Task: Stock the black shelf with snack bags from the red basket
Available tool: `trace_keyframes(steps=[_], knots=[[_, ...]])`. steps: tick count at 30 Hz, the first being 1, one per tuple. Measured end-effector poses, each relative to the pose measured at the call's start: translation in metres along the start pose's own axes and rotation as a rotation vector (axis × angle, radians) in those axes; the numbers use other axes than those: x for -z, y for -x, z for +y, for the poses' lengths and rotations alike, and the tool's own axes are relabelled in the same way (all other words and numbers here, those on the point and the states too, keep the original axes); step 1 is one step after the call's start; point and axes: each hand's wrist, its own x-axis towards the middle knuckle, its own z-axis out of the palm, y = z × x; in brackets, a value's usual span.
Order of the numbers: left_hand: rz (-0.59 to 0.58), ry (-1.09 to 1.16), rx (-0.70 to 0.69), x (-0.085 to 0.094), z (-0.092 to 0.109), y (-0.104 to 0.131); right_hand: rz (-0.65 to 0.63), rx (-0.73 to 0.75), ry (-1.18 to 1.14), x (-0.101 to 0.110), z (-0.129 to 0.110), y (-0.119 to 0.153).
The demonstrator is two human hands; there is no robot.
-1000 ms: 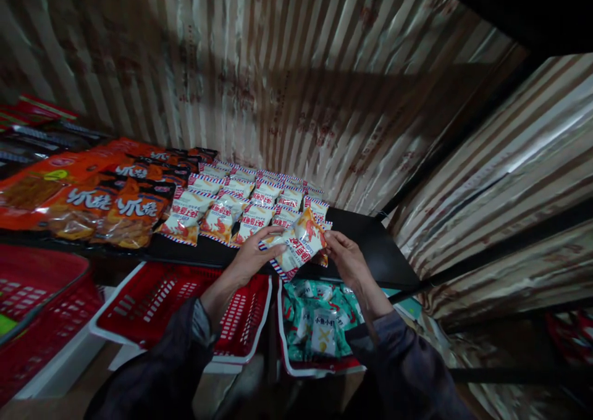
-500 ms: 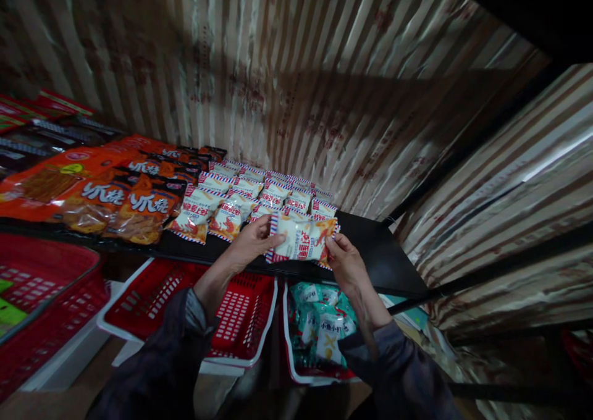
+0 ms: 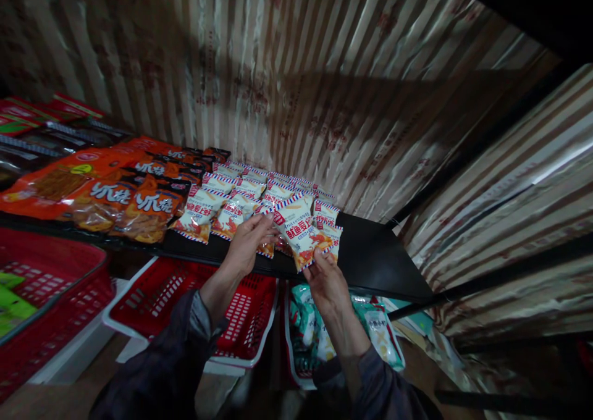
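In the head view, the right hand [image 3: 331, 287] holds a small white snack bag [image 3: 299, 231] by its near end. The thumb is on the front of the bag, and the rest of the grip is tucked behind it, out of sight. The bag points away from the person, past the right fingertips. Its long way runs from the near end by the right thumb to the far end, which leans a little to the left. Its printed front faces up toward the person.

The right hand is the nearer one, since it has the bag. The left hand [image 3: 243, 247] is just beside the bag's left edge, with its fingers bent toward it. Those fingers are a bit blurry, so one cannot tell if they touch the bag or how wide they are.

The held bag is over the front part of the black shelf [image 3: 380, 256]. It hides part of another white bag [image 3: 332, 238] on its right. Rows of white bags [image 3: 236, 207] lie behind it and to its left. Farther left are orange bags [image 3: 152, 204]. Below the shelf is a red basket [image 3: 236, 315], and to its right is a basket [image 3: 303, 384] with green bags [image 3: 380, 330] in it.
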Motion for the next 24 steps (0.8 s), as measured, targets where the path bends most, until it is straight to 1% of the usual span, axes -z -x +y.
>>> trace_keyframes(steps=[6, 10, 12, 16, 19, 22, 24], knots=[[0.100, -0.050, -0.033, 0.000, 0.003, 0.000, 0.030, -0.071, 0.025, -0.002, 0.010, 0.015], [0.180, -0.088, -0.048, 0.001, 0.000, -0.002, 0.045, -0.063, 0.015, -0.003, 0.015, 0.021], [0.214, -0.101, -0.056, 0.002, -0.003, -0.004, 0.032, -0.049, 0.025, -0.003, 0.018, 0.024], [0.251, -0.109, -0.076, 0.003, -0.006, -0.007, 0.017, -0.040, 0.033, -0.003, 0.026, 0.029], [0.231, -0.085, -0.097, 0.002, -0.006, -0.006, 0.024, -0.039, 0.015, -0.004, 0.030, 0.031], [0.140, -0.039, -0.092, -0.001, -0.004, -0.003, 0.001, -0.018, -0.005, -0.007, 0.031, 0.030], [0.065, -0.019, -0.055, -0.004, -0.004, 0.000, -0.017, 0.007, -0.017, -0.011, 0.030, 0.027]])
